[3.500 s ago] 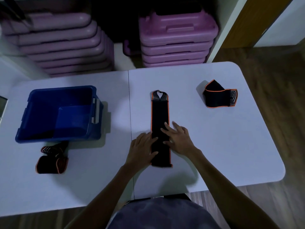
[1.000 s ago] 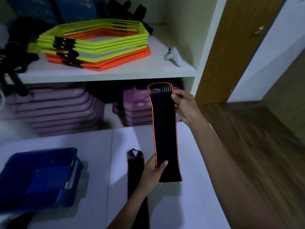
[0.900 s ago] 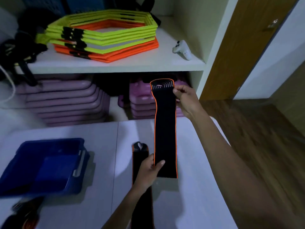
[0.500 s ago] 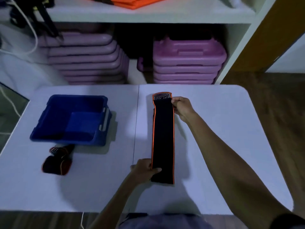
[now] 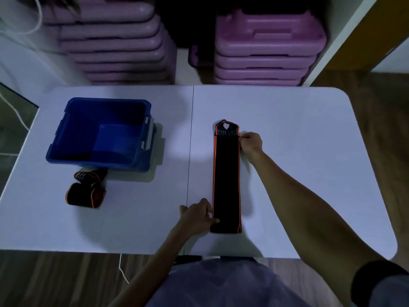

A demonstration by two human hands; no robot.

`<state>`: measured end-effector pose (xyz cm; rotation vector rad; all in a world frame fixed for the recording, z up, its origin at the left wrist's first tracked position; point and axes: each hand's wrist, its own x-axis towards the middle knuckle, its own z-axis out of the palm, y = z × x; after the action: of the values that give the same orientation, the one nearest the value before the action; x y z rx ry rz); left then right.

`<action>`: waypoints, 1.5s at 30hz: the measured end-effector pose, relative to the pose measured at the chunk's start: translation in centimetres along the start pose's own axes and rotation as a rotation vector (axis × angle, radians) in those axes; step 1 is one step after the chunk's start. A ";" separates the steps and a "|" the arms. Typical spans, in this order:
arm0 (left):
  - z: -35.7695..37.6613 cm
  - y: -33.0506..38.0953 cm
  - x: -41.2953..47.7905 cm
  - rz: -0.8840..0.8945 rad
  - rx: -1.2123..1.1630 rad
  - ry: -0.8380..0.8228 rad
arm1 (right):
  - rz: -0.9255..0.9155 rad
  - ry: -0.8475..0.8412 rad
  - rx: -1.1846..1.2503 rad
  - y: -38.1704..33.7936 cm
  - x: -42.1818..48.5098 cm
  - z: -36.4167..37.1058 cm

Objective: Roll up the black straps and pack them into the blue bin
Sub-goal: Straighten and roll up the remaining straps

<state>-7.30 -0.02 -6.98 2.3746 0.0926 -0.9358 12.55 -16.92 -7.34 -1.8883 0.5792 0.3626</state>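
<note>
A long black strap (image 5: 226, 173) with orange edges lies stretched flat on the white table (image 5: 298, 156), right of its centre seam. It covers a second strap; only that one's looped far end shows. My right hand (image 5: 251, 143) pinches the top strap's far right edge. My left hand (image 5: 197, 216) pinches its near left corner. The blue bin (image 5: 66, 138) stands open at the table's left, with nothing visible inside. A loosely rolled black strap (image 5: 85, 191) lies just in front of the bin.
Stacks of purple plastic steps (image 5: 265, 47) fill the shelf behind the table. A white cord (image 5: 122, 271) hangs below the table's near edge. Wooden floor shows at the right.
I lifted a second strap up in both hands, then brought it down and laid it flat on top of the first one. The view tilted back down onto the table.
</note>
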 end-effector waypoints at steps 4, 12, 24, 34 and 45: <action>0.4 -0.2 -0.2 0.014 -0.042 0.089 | -0.033 -0.001 -0.096 0.1 0.3 0.2; 1.6 -0.1 0.4 0.031 -0.011 0.255 | 0.014 -0.004 -0.178 0.4 1.6 0.3; -1.4 0.8 4.0 0.264 0.266 0.316 | -0.492 -0.020 -0.552 4.4 -1.4 -0.6; -5.3 1.2 9.7 0.261 0.644 0.164 | -0.425 -0.107 -0.847 2.9 0.3 -0.5; -7.2 0.9 11.1 0.286 0.596 0.197 | -0.615 -0.170 -1.130 6.5 -1.6 -1.6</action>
<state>5.59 1.54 -9.48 2.9108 -0.5043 -0.6477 7.65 -20.00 -10.97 -2.9198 -0.4686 0.4756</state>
